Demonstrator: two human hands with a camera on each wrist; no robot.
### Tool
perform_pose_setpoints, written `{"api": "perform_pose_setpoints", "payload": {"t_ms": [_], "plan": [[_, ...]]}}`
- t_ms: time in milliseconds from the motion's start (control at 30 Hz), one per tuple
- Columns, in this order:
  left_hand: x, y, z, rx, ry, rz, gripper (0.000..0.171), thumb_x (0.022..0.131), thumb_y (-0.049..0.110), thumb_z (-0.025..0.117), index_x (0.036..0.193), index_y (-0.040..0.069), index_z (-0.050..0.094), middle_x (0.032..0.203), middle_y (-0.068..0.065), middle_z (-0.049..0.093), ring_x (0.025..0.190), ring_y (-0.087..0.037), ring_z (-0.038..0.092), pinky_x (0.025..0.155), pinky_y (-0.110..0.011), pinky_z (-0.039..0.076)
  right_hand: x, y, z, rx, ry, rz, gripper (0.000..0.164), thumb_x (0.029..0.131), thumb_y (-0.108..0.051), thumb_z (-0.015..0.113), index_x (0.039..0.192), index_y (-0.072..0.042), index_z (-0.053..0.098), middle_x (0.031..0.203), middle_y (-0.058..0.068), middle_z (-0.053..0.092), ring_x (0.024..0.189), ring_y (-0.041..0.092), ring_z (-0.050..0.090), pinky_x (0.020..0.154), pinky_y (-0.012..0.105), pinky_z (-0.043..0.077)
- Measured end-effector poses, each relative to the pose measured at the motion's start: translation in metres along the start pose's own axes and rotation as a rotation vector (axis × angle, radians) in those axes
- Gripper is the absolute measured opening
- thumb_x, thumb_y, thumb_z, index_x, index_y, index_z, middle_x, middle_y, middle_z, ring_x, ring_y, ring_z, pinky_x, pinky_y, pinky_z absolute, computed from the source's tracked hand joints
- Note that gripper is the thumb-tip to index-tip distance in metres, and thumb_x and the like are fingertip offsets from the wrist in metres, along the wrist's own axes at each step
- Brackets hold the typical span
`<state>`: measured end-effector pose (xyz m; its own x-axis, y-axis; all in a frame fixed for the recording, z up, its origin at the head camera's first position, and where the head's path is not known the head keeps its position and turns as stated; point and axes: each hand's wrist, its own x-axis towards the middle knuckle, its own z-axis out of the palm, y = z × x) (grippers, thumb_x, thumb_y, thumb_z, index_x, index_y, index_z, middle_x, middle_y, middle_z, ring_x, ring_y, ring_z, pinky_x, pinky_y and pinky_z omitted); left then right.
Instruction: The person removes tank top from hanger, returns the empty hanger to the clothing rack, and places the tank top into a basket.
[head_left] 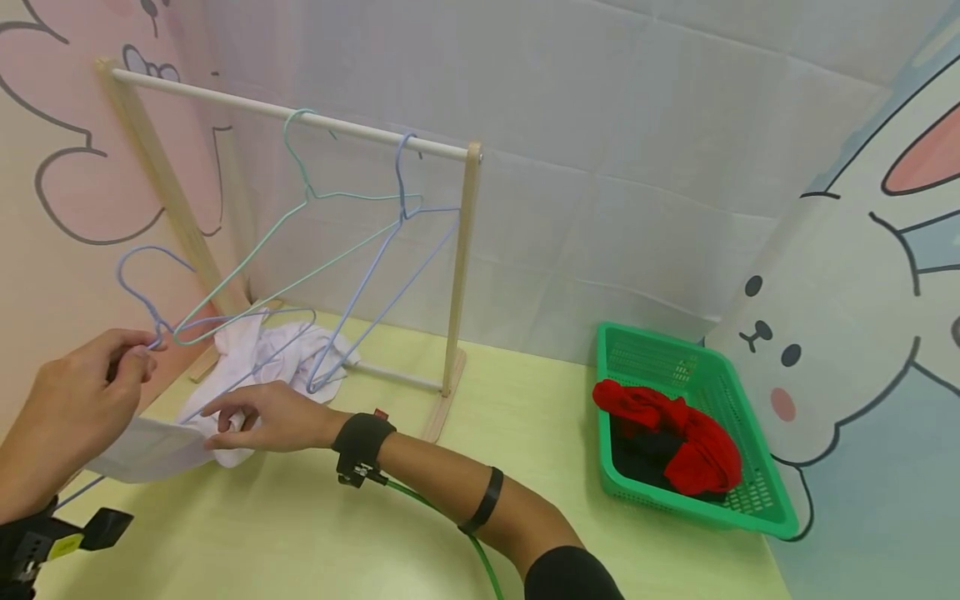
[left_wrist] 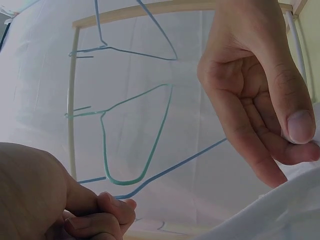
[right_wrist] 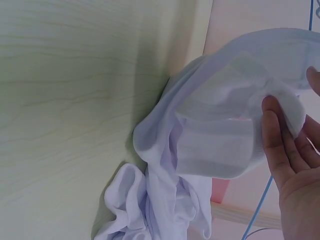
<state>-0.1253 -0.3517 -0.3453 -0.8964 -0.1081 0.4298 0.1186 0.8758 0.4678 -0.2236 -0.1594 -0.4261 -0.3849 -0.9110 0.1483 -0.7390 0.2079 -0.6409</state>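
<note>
My left hand (head_left: 86, 408) pinches a blue hanger (head_left: 153, 321) just below its hook, at the left of the head view. A white garment (right_wrist: 215, 145) is bunched on the table, with part of it lifted. My right hand (head_left: 277, 417) pinches the lifted edge between thumb and fingers; the right wrist view shows the cloth folded over at the fingertips. The hanger's lower bar runs down to the cloth, and I cannot tell whether it passes inside or behind. In the left wrist view, the right hand (left_wrist: 260, 95) is beside the hanger, close to the left hand (left_wrist: 95, 220).
A wooden rack with a white rail (head_left: 247, 104) stands behind the hands. From it hang a green hanger (head_left: 255, 254) and another blue hanger (head_left: 367, 271). A green basket (head_left: 776, 500) at the right of the table holds red cloth (head_left: 701, 454) and black cloth (head_left: 637, 458).
</note>
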Motion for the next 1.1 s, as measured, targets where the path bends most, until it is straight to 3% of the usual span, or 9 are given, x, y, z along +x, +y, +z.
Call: {"api": "perform_pose_setpoints", "payload": {"t_ms": [200,367,467,700,833,1100], "plan": [[-0.001,0.0,0.001,-0.009,0.007,0.009,0.035,0.107,0.01,0.043,0.125,-0.013,0.063,0.094,-0.028,0.07,0.065,-0.008,0.048,0.054,-0.025,0.036,0.001,-0.003,0.003,0.007,-0.012,-0.026,0.039,0.103,-0.02,0.075,0.141,-0.011,0.068,0.103,-0.009,0.07,0.085,-0.016,0.062,0.083,0.005,0.049],[-0.002,0.001,0.003,-0.015,0.01,0.022,0.034,0.107,0.01,0.045,0.125,-0.012,0.064,0.094,-0.027,0.07,0.066,-0.014,0.05,0.055,-0.024,0.035,0.003,-0.005,0.006,-0.003,-0.021,-0.04,0.038,0.105,-0.021,0.073,0.141,-0.012,0.069,0.102,-0.011,0.068,0.086,-0.016,0.062,0.083,0.004,0.048],[-0.002,0.001,0.004,-0.015,0.016,0.026,0.034,0.107,0.01,0.045,0.126,-0.012,0.063,0.093,-0.026,0.071,0.065,-0.009,0.049,0.055,-0.025,0.035,0.004,-0.006,0.008,-0.014,-0.028,-0.047,0.037,0.105,-0.02,0.072,0.141,-0.011,0.068,0.102,-0.013,0.067,0.086,-0.016,0.061,0.083,0.004,0.048],[-0.001,0.002,0.003,-0.024,-0.022,-0.005,0.037,0.108,0.012,0.043,0.13,-0.012,0.062,0.099,-0.028,0.07,0.067,-0.011,0.049,0.055,-0.027,0.036,0.007,-0.008,0.01,-0.062,-0.04,-0.068,0.038,0.105,-0.019,0.072,0.142,-0.009,0.068,0.101,-0.012,0.069,0.086,-0.017,0.06,0.083,0.003,0.047],[-0.001,0.003,0.004,-0.018,0.01,0.016,0.035,0.107,0.01,0.045,0.127,-0.012,0.063,0.093,-0.027,0.071,0.065,-0.004,0.048,0.054,-0.027,0.036,0.008,-0.009,0.013,-0.097,-0.034,-0.054,0.038,0.105,-0.021,0.072,0.142,-0.01,0.068,0.1,-0.014,0.07,0.085,-0.018,0.06,0.081,0.002,0.046],[-0.002,0.001,0.003,-0.015,0.003,-0.001,0.035,0.108,0.011,0.046,0.128,-0.012,0.062,0.097,-0.028,0.072,0.072,-0.019,0.056,0.057,-0.025,0.036,0.008,-0.012,0.017,-0.155,-0.022,0.012,0.043,0.106,-0.03,0.072,0.145,-0.014,0.067,0.103,-0.016,0.077,0.078,-0.019,0.059,0.076,0.002,0.045]]}}
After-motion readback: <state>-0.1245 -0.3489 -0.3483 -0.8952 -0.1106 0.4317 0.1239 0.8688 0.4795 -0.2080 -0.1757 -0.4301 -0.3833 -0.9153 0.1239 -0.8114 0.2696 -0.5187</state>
